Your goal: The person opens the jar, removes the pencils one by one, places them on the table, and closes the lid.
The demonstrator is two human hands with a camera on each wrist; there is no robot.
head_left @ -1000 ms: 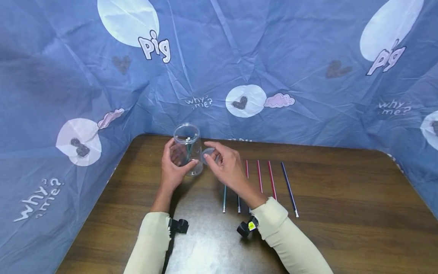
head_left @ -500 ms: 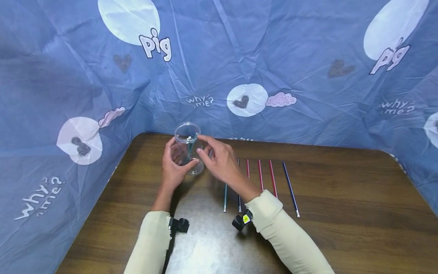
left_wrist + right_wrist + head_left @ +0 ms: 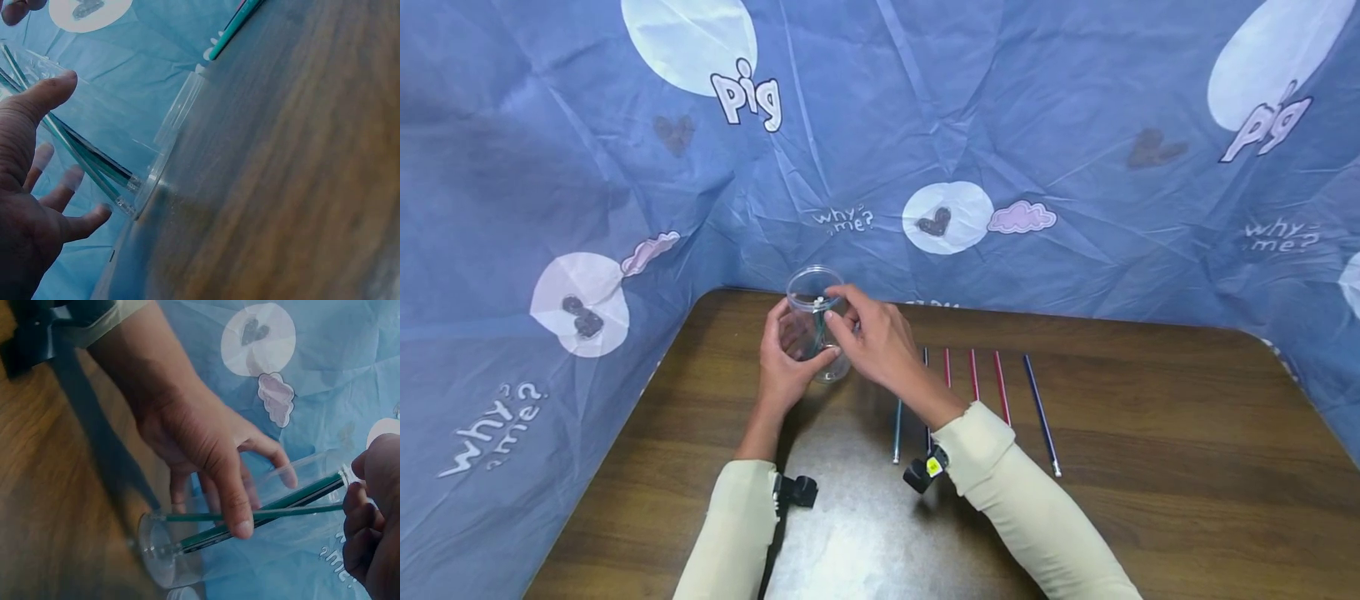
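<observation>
A clear plastic jar [image 3: 829, 364] stands at the table's back left, a little tilted in the wrist views. Inside lean several green and dark pencils [image 3: 275, 509], their pale ends near the rim. My left hand [image 3: 786, 367] grips the jar from the left, thumb across its front, fingers behind. At the rim is my right hand [image 3: 880, 337], index fingertip over the opening and thumb lower in front, a gap between them. No pencil shows between these fingertips. In the right wrist view its bent fingers [image 3: 362, 525] are by the pencils' upper ends.
Right of the jar several pencils lie side by side on the wooden table [image 3: 1150, 433]: a light blue one [image 3: 897, 433], red ones [image 3: 1002, 387] and a dark blue one [image 3: 1042, 417]. A clear round lid [image 3: 182, 594] is beside the jar's base. Blue printed cloth [image 3: 850, 125] hangs behind.
My right hand has moved left and slightly up, from beside the jar to its rim, and now hides the lid in the head view. The left hand keeps its grip on the jar.
</observation>
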